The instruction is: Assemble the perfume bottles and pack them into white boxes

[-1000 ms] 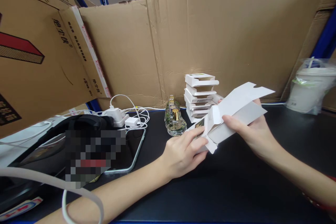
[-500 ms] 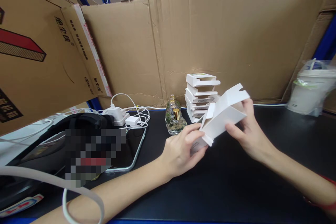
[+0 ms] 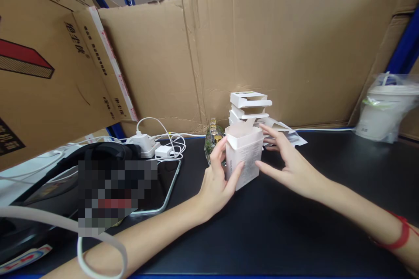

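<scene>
My left hand [image 3: 214, 185] grips a white paper box [image 3: 244, 157] by its left side, fingers and thumb wrapped round it. The box stands upright at the table surface with its top flap raised; small print covers its front. My right hand [image 3: 291, 168] is open beside the box's right side, thumb and fingers apart; whether its fingertips touch the box I cannot tell. Behind the right hand lies a folded white card piece [image 3: 296, 136]. Glass bottles with gold caps [image 3: 214, 130] stand in a row behind my left hand, partly hidden.
More white boxes [image 3: 250, 99] are stacked by the cardboard wall [image 3: 288, 52]. At left are a phone [image 3: 168, 183], a white charger with cables [image 3: 144, 141] and a black headset [image 3: 49, 187]. A bagged white cup [image 3: 381, 113] stands at far right.
The box has gone from tilted in both hands to upright in my left hand. My right hand has let go of the white card piece, which now lies beside the stack.
</scene>
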A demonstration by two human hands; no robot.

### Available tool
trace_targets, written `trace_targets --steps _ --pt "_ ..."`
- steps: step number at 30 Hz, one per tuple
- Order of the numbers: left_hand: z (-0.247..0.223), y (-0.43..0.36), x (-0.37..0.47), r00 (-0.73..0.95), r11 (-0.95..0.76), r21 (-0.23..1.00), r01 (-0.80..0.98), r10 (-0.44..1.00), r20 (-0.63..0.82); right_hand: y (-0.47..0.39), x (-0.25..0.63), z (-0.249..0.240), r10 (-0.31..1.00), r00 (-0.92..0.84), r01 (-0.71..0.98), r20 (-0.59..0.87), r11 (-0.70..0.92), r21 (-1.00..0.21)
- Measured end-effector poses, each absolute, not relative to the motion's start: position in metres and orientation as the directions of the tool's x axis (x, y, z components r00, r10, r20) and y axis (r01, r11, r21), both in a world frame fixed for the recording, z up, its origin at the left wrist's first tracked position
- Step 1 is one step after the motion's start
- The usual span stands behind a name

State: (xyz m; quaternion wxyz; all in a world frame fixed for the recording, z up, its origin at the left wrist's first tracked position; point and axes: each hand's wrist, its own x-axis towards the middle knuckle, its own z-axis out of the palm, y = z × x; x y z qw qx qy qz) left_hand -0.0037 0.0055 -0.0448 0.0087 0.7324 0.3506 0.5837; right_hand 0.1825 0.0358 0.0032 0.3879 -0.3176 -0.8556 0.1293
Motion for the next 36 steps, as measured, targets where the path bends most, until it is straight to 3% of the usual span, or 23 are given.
trace_targets --steps 6,12,21,28,36 --pt "-0.0432 0.0065 -0.0057 0.153 -0.748 0.418 0.515 0.56 0.814 0.0327 0.1795 -0.0012 0.666 -0.583 0.351 0.465 0.723 -0.595" --pt "-0.039 0.0042 -0.0065 0.154 -0.696 0.448 0.562 0.62 0.77 0.0332 0.1789 -0.0001 0.621 -0.584 0.35 0.523 0.774 -0.528" --pt "-0.035 0.0015 -0.007 0.142 -0.646 0.551 0.529 0.707 0.693 0.0344 0.1793 0.0009 0.629 -0.594 0.351 0.502 0.764 -0.541" --pt "-0.037 0.0036 -0.0074 0.134 -0.627 0.546 0.555 0.716 0.686 0.0386 0.18 -0.0067 0.633 -0.588 0.356 0.504 0.761 -0.542" --pt "-0.0412 0.0052 -0.0072 0.121 -0.645 0.541 0.54 0.695 0.709 0.033 0.1738 0.0 0.768 -0.484 0.199 0.419 0.563 -0.802"
